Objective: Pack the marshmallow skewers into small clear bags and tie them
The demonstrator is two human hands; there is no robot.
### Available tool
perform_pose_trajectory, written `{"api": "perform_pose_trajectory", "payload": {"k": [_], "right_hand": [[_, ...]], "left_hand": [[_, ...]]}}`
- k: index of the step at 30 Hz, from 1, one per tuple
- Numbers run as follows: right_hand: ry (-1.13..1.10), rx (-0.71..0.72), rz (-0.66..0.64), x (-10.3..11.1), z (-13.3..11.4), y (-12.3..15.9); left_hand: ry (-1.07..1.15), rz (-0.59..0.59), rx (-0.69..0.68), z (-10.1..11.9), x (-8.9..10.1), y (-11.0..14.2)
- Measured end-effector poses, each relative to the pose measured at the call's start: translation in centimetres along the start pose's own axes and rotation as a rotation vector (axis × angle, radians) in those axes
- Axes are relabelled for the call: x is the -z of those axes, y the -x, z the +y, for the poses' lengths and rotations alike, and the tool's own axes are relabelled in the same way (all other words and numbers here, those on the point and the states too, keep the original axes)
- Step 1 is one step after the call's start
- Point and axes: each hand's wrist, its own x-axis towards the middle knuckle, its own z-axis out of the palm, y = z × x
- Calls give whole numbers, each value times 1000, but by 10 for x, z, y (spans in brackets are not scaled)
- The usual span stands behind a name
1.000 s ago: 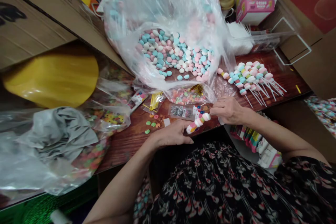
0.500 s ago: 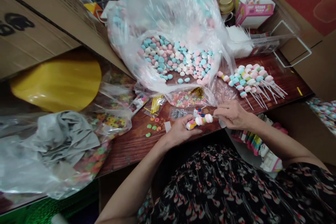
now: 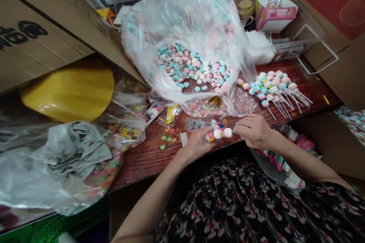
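Observation:
At the table's front edge, my left hand (image 3: 197,144) is closed around one end of a candy skewer (image 3: 224,133) threaded with pale pink and white marshmallow-like pieces. A colourful bit shows at the end by the left fingers. My right hand (image 3: 253,132) pinches the thin stick at the skewer's other end; its fingertips hide the tip. Just behind the hands lie small clear packets (image 3: 196,123) and a white slip of paper (image 3: 184,139). Several loose ring candies (image 3: 163,138) lie left of my left hand. Finished-looking skewers (image 3: 273,83) are heaped to the right.
A large clear plastic bag (image 3: 182,11) opens toward me, with pink, blue and white candies (image 3: 194,64) inside. Behind the skewer heap stands a clear bin (image 3: 310,32) with white sticks (image 3: 259,47). A cardboard box (image 3: 42,41), grey cloth (image 3: 71,148) and bagged ring candies (image 3: 125,131) occupy the left.
The whole view has shifted slightly. My left fingers now cover more of the skewer's left end, while my right hand stays at the stick's other end.

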Motion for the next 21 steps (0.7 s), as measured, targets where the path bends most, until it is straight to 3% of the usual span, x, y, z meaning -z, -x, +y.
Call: {"api": "perform_pose_trajectory", "payload": {"k": [8,11,17,19,21], "right_hand": [[-213,-66,-175,-4,23,-12],[-220,-42,-158,-3,24,-17],[-2,65,-76,0,3,-20],[16,93,-62,-2,-1,-19],[-2,91,-71,-4,0,-19]], "left_hand": [[-213,-139,-78,1,-1,6],[-61,-134,-57,-1,-2,6],[404,-36,141,-3,0,4],[416,-46,138,-1,2,4],[292,-73,100,1,5,4]]}}
